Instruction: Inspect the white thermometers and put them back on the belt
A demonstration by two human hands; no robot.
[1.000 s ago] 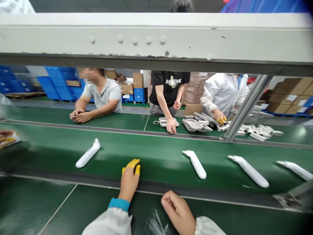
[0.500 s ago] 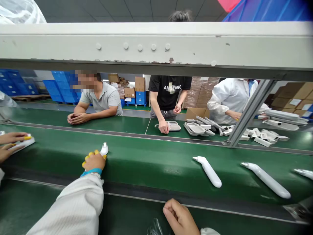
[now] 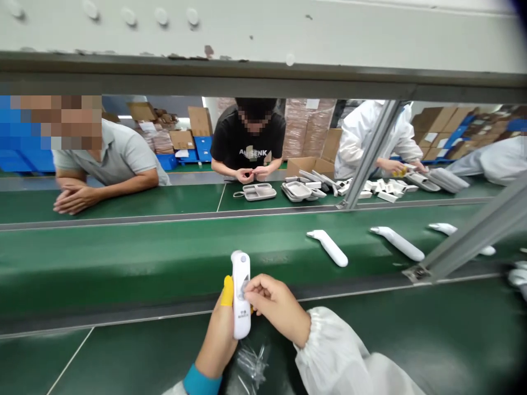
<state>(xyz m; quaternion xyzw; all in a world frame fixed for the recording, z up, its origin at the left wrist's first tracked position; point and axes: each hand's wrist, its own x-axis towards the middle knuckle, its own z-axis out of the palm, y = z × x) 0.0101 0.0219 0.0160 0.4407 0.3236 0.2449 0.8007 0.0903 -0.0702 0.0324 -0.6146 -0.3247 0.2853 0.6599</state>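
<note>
My left hand (image 3: 220, 318), with yellow finger cots and a blue wristband, is wrapped round a white ear thermometer (image 3: 242, 326). The thermometer stands nearly upright, its button and display side turned toward me. Against its display my right hand (image 3: 274, 302) is closed in a pinch, thumb and forefinger together. Whatever lies between those fingertips is too small to make out. Crumpled clear plastic film (image 3: 252, 362) lies just below the hands on the near green surface.
More white thermometers (image 3: 329, 249) lie spaced along the green conveyor belt (image 3: 123, 258) to the right. A slanted metal post (image 3: 465, 230) and an overhead beam (image 3: 247, 41) frame the view. Across the belt, co-workers sit by grey cases (image 3: 259, 192) and small white boxes (image 3: 387, 189).
My left hand has brought the thermometer from the belt at left to near the middle. My right hand has come up to its display. The view has shifted rightward and down.
</note>
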